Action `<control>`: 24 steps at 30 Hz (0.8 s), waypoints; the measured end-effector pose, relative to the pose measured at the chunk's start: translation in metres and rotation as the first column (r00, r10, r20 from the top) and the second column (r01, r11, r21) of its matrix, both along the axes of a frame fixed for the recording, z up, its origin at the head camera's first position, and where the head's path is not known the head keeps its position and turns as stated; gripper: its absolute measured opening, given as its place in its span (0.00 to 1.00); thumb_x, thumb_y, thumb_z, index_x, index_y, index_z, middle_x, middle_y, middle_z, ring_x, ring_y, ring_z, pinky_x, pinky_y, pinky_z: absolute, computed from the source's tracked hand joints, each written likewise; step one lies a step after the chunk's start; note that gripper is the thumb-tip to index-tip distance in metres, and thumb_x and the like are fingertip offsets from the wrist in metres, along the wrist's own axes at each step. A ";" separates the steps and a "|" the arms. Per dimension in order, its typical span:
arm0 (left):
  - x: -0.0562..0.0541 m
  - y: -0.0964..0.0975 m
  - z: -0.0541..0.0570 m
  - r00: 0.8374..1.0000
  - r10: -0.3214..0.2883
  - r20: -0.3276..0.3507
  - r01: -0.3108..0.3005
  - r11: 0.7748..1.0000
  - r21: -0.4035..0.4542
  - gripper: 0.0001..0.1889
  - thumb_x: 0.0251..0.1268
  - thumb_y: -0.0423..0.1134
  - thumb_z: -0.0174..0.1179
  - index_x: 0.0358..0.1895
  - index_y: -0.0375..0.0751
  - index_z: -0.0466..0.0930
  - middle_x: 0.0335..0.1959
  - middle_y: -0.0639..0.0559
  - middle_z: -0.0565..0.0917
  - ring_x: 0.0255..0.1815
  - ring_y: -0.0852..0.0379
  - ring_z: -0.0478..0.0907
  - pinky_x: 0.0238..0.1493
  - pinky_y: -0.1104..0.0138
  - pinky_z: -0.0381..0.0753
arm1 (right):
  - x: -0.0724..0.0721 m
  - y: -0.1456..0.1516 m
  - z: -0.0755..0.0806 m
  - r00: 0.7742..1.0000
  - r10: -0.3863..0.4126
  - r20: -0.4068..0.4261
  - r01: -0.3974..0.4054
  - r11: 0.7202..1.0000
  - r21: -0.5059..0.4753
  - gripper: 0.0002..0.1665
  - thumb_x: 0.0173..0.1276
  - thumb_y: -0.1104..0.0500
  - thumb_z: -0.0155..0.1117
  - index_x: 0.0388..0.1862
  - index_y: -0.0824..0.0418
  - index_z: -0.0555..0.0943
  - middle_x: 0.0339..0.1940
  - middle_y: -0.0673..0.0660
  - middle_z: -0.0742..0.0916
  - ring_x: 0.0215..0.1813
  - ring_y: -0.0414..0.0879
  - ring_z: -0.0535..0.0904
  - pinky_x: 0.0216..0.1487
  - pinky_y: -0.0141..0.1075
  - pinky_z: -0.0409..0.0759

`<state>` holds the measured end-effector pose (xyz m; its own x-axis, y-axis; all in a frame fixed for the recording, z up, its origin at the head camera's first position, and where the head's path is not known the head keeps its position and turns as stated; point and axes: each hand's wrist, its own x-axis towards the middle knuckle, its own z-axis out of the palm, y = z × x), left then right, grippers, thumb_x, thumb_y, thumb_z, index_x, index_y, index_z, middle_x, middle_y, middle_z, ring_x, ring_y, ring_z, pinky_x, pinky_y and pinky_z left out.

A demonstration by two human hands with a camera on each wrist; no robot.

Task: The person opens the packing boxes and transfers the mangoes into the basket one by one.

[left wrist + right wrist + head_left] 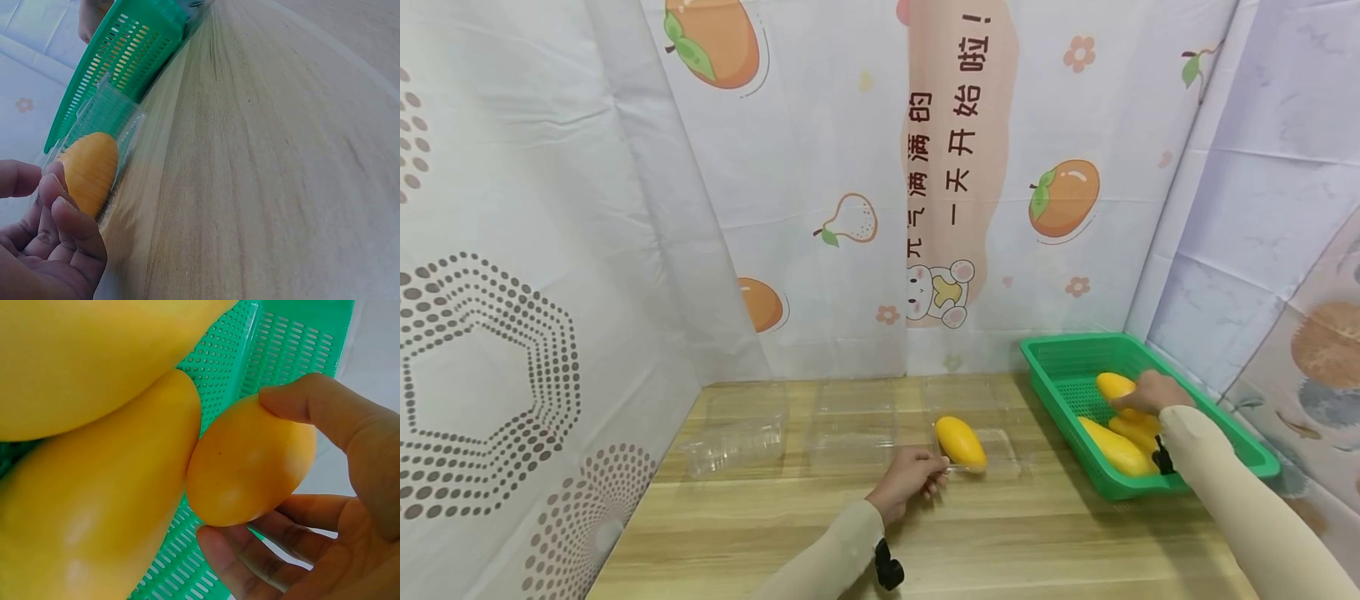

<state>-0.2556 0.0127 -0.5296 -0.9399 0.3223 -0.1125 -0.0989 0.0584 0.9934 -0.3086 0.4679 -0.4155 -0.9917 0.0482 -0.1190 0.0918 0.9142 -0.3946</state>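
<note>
A yellow mango [960,443] lies in a clear plastic box [1000,454] on the table. My left hand [912,482] pinches the near left edge of that box between thumb and forefinger, close beside the mango; the left wrist view shows the other fingers curled. Over at the right, my right hand [1159,392] grips another mango [250,465] inside the green basket [1051,400], thumb on one side and fingers on the other. Two more mangoes, a long one [1116,450] and one partly hidden by the arm [1138,428], lie beside it.
Two more clear plastic boxes, one in the middle [853,429] and one at the left [737,446], stand in a row on the wooden table [737,517]. Printed curtains [835,275] close off the back and both sides.
</note>
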 end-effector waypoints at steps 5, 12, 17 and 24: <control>0.000 0.000 0.000 1.000 0.000 0.001 0.000 1.000 0.002 0.14 0.72 0.41 0.64 0.36 0.30 0.87 0.26 0.47 0.86 0.21 0.62 0.74 0.23 0.73 0.74 | 0.000 -0.002 -0.001 1.000 -0.007 -0.008 0.007 1.000 -0.010 0.28 0.65 0.45 0.70 0.19 0.53 0.63 0.17 0.48 0.63 0.21 0.41 0.59 0.25 0.35 0.62; 0.001 0.000 0.000 1.000 0.004 0.000 -0.004 1.000 0.005 0.13 0.72 0.40 0.64 0.36 0.30 0.86 0.26 0.46 0.86 0.20 0.62 0.74 0.22 0.73 0.73 | 0.000 -0.004 -0.005 0.999 -0.013 -0.033 0.013 1.000 -0.003 0.29 0.65 0.47 0.69 0.17 0.50 0.59 0.16 0.46 0.61 0.21 0.40 0.56 0.23 0.33 0.60; 0.000 0.000 0.000 1.000 0.001 0.005 -0.001 1.000 0.001 0.14 0.72 0.41 0.64 0.37 0.30 0.87 0.27 0.47 0.85 0.20 0.62 0.74 0.22 0.73 0.73 | -0.004 -0.002 -0.010 1.000 0.001 -0.029 0.000 1.000 0.008 0.28 0.66 0.49 0.68 0.16 0.49 0.60 0.16 0.45 0.60 0.20 0.39 0.56 0.23 0.32 0.59; 0.000 0.000 0.000 1.000 -0.003 0.013 0.003 1.000 0.000 0.14 0.73 0.42 0.64 0.37 0.30 0.87 0.26 0.48 0.85 0.20 0.62 0.73 0.22 0.73 0.74 | -0.003 -0.005 -0.011 0.999 0.036 -0.033 -0.036 0.999 0.002 0.28 0.68 0.55 0.64 0.14 0.47 0.59 0.15 0.44 0.58 0.21 0.39 0.51 0.23 0.34 0.60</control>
